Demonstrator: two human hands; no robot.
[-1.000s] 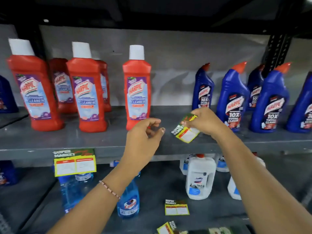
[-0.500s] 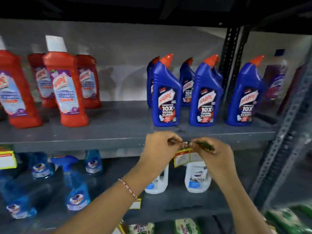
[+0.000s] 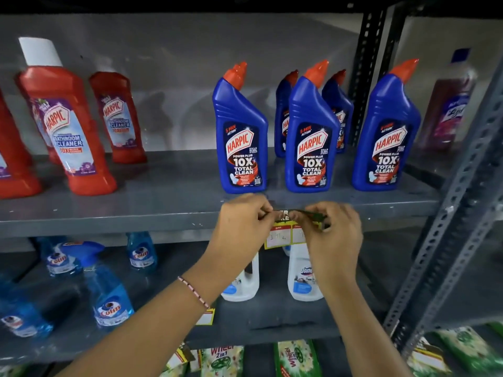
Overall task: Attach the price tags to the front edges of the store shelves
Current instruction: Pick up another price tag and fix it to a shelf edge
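Both hands meet at the front edge of the grey shelf [image 3: 136,221], toward its right end, just below the blue bottles [image 3: 241,137]. The left hand [image 3: 241,227] pinches the top left part of a price tag [image 3: 281,235] between thumb and fingertips, and the right hand [image 3: 333,235] pinches the tag's top right part in the same way, fingers curled in. The tag lies against the front edge, its dark top strip level with the edge and its yellow lower part, with two white boxes, hanging below it. The left wrist carries a thin beaded bracelet [image 3: 193,292]. Red bottles [image 3: 68,126] with white caps stand toward the left end of the same shelf. On the shelf below stand white bottles [image 3: 302,278] behind the hands, spray bottles [image 3: 109,295] to the left, and another tag [image 3: 206,318] on that shelf's front edge beside the left forearm.
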